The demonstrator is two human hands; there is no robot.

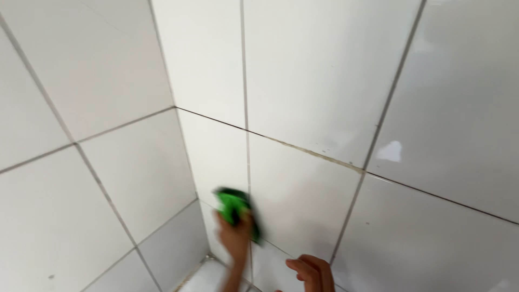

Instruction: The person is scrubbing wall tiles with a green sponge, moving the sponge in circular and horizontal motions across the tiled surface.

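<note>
Where 2 white tiled walls meet in a corner (186, 157), a green cloth (236, 210) is pressed flat against the right-hand wall (303, 184), just right of that corner line and below the dark horizontal grout seam (303, 147). One hand (233, 233), reaching up from the bottom edge of the view, is clamped on the cloth, its fingers bunched over the lower part; both are blurred, and which of the person's hands it is cannot be told for sure, though it lies on the left. Right of the cloth and lower, the other hand (311, 273) shows only as curled fingertips at the bottom edge, resting against or just off the same wall; whether it is closed cannot be told. A vertical grout line (247, 162) runs straight down through the cloth's position. Above and right of the cloth the tiles spread wide and bare, with a brownish stain along the seam. Left of the corner, the other wall (81, 189) is also open tile.
</note>
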